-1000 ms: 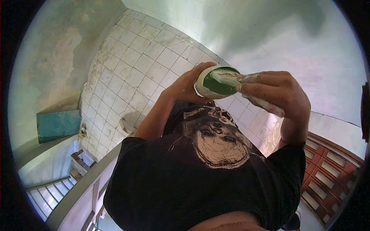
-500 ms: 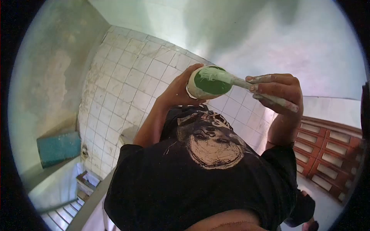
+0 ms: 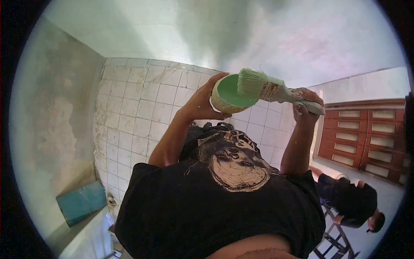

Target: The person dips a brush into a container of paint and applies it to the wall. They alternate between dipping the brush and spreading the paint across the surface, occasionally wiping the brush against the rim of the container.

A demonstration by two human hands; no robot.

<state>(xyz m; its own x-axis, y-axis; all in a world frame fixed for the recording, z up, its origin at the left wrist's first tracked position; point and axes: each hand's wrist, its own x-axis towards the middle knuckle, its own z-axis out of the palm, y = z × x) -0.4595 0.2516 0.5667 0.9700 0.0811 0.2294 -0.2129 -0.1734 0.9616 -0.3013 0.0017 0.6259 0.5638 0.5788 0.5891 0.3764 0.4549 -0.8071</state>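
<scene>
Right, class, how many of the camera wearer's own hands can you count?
2: the left hand around the container of green paint, and the right hand on the handle of the brush. Neither is fully hidden.

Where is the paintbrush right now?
Head view, right of centre at the top of the shirt: the paintbrush is in the right hand, bristles by the green-paint cup in the left hand.

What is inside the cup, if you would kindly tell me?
Green paint shows inside the cup. The brush hides part of it from view, and the paint covers the bottom.
</scene>
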